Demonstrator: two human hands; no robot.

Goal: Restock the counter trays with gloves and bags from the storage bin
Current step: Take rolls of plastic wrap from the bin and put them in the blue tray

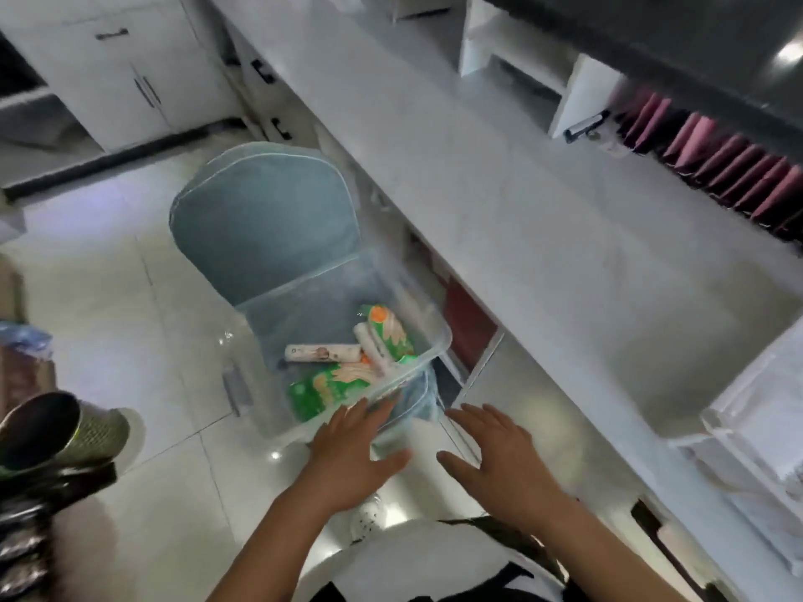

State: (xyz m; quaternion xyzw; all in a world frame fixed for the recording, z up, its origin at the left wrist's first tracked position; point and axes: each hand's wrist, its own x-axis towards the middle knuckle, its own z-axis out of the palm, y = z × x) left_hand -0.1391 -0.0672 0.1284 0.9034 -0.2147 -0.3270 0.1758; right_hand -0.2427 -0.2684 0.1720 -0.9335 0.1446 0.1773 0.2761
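Hands, left hand (354,449) and right hand (491,454), spread wide, hold nothing, so the clear plastic storage bin (260,375) with green packs (330,386) may tip if grabbed by one edge.

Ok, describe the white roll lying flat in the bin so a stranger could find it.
Find the clear storage bin on the blue chair beside the white counter. Inside, among green packets, the white roll lies crosswise; the other roll leans upright.

Clear plastic storage bin (243,384), glossy floor tiles (108,297), smooth pale stone-look counter (499,202), glossy green packets (334,384)
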